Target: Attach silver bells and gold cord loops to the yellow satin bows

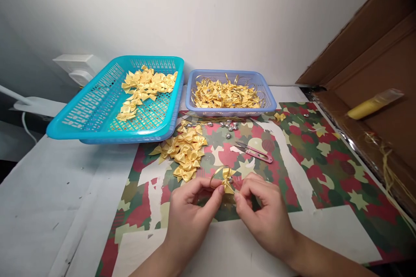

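My left hand [191, 207] and my right hand [263, 212] are close together over the patterned paper [325, 160], both pinching one small yellow ribbon bow [227, 179] with a gold cord loop and a silver bell on it. A pile of loose yellow bows [185, 149] lies just beyond my left hand. Small silver bells [229, 126] are scattered farther back. Pink-handled thread snips [255, 151] lie beyond my right hand.
A teal basket [97, 112] with yellow bows sits at the back left. A lavender basket [195, 91] holds bows with gold loops. A brown cardboard box [383, 65] with a yellow tube [373, 104] stands at the right. A white wall is behind.
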Motion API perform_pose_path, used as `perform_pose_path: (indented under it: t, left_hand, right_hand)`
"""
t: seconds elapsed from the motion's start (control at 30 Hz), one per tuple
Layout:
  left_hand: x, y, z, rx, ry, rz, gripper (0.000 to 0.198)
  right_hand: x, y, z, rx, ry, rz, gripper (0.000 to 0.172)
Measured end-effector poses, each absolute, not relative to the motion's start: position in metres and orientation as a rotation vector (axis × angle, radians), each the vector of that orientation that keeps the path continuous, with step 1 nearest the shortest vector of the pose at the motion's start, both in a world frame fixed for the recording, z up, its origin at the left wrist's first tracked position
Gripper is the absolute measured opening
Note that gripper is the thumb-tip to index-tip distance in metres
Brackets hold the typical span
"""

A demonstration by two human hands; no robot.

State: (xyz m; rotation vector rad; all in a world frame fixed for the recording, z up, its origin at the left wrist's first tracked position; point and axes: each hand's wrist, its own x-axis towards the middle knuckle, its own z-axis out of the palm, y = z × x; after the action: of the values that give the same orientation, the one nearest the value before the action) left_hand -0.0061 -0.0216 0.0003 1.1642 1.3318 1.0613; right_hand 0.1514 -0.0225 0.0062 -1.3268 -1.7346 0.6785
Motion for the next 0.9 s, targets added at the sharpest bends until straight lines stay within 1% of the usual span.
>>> perform_pose_path:
  t: [0.17, 0.47, 0.77, 0.9]
  left_hand:
    - [-0.005, -0.022, 0.003, 1.142, 1.346, 1.054, 0.007]
    - [-0.003, -0.016, 0.012, 0.900, 1.333, 1.042, 0.014]
    - [-0.004, -0.015, 0.009, 0.936, 1.322, 1.033, 0.012]
    - [-0.003, -0.015, 0.010, 0.898, 1.309, 1.012, 0.014]
  right_hand:
    - [0.149, -0.023, 0.006, -1.275, -1.715, 0.662, 0.027]
    - [0.153, -0.022, 0.003, -1.238, -1.668, 0.832, 0.026]
    - [0.154, -0.021, 0.001, -1.237, -1.657, 0.955, 0.027]
    - [0.155, -0.020, 0.002, -1.269, -1.662, 0.976, 0.027]
